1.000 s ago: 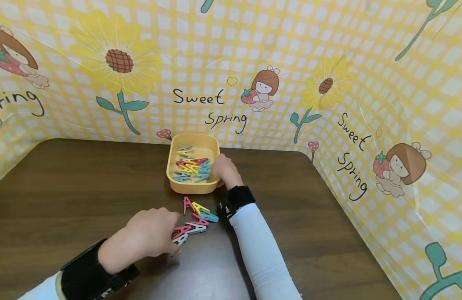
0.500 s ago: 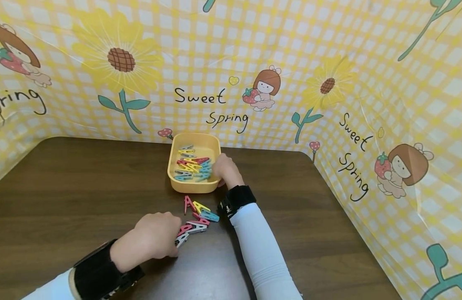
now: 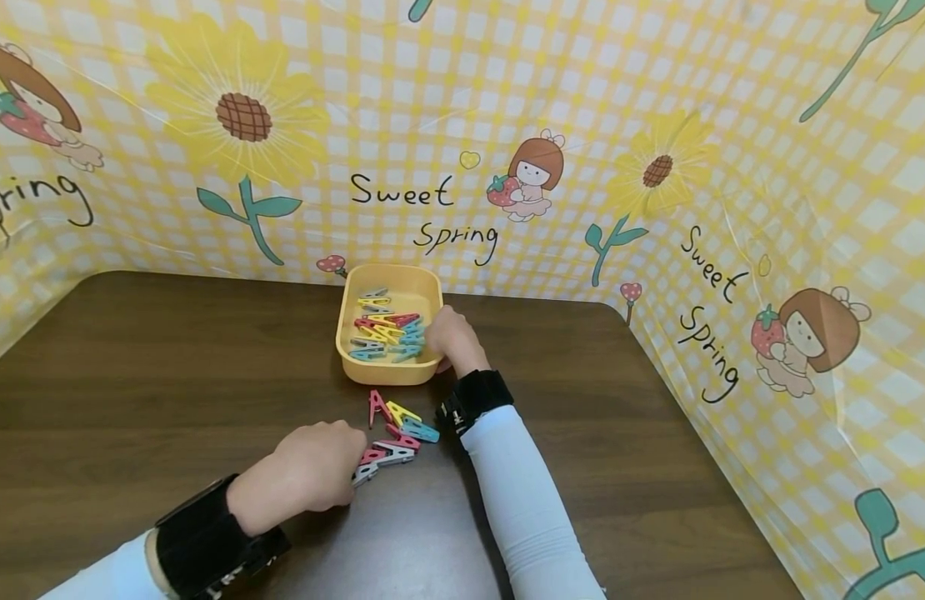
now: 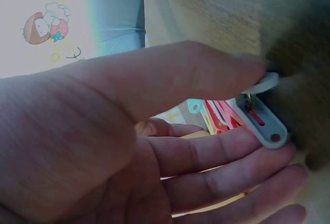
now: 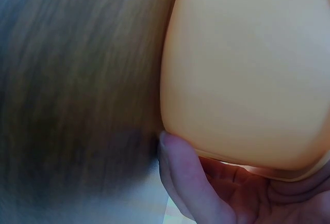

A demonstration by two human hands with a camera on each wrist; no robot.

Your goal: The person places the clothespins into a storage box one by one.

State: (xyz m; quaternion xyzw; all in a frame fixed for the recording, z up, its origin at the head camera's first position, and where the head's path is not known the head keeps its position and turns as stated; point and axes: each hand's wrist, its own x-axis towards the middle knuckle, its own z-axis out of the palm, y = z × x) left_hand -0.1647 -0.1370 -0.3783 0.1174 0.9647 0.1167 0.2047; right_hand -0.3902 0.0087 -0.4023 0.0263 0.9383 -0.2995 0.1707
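My left hand point(image 3: 305, 462) pinches a light grey clothespin point(image 4: 270, 126) by its handles, thumb on one side and fingers on the other, low over the table. Just past it lies a loose row of clothespins: another grey one point(image 3: 397, 454), a blue one point(image 3: 420, 430), a yellow one point(image 3: 404, 412) and pink-red ones, with a red one point(image 3: 376, 406) farthest off. My right hand point(image 3: 453, 337) grips the right side of a yellow plastic basket point(image 3: 391, 376), fingers at its rim and thumb against the outer wall. Several blue, yellow, red and grey clothespins point(image 3: 387, 333) lie inside.
The dark wooden table point(image 3: 620, 467) ends at the back against a yellow checked cloth point(image 3: 402, 108), which also rises on the right. The basket stands close to that back edge. My right forearm point(image 3: 518, 500) crosses the table right of the loose clothespins.
My left hand has moved slightly right and closed its fingers in on the near grey clothespin. The right hand and the basket have stayed in place.
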